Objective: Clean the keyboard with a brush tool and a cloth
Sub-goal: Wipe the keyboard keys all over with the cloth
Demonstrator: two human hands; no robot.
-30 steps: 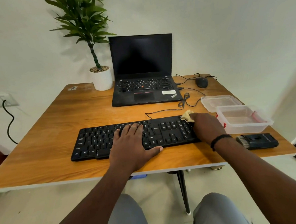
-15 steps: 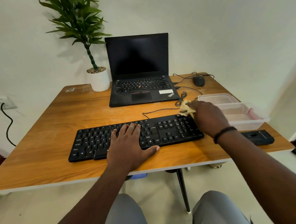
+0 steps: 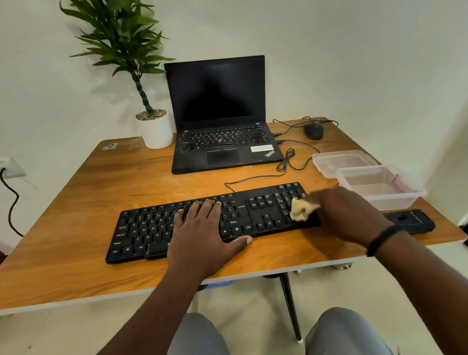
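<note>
The black keyboard (image 3: 210, 222) lies along the tabletop's (image 3: 74, 202) near edge. The left hand (image 3: 203, 233) rests flat on its middle keys, fingers straight. The right hand (image 3: 346, 215) grips a crumpled yellow cloth (image 3: 301, 208) against the keyboard's right end, near the tabletop's right edge

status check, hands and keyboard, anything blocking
Left hand flat on keyboard, steadying it. Right hand grips cloth on the number pad end. Brush tool idle at table edge. Nothing blocking.
</note>
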